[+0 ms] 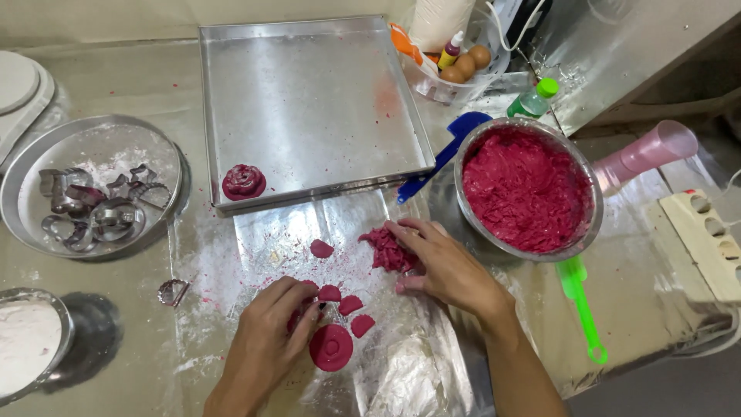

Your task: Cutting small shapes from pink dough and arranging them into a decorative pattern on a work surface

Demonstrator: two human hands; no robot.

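My left hand (270,332) is curled over a small piece of magenta dough near the front of the work surface, beside a round dough disc (332,347) and several small cut dough pieces (349,305). Resting against a shaggy lump of magenta dough (386,249) is my right hand (444,266), fingers closed on its side. One more small piece (321,249) lies apart, farther back. A finished dough rose (244,181) sits in the near left corner of the square metal tray (324,85). The steel bowl (590,224) to the right holds more shredded magenta dough.
A round pan (31,166) with metal cookie cutters and flour is at left. A flour bowl (58,309) sits front left, a loose cutter (171,292) nearby. A green spatula (580,309), blue scraper (448,150), pink cup (652,150), power strip (706,232), green-capped bottle (532,99) and eggs (465,66) lie right.
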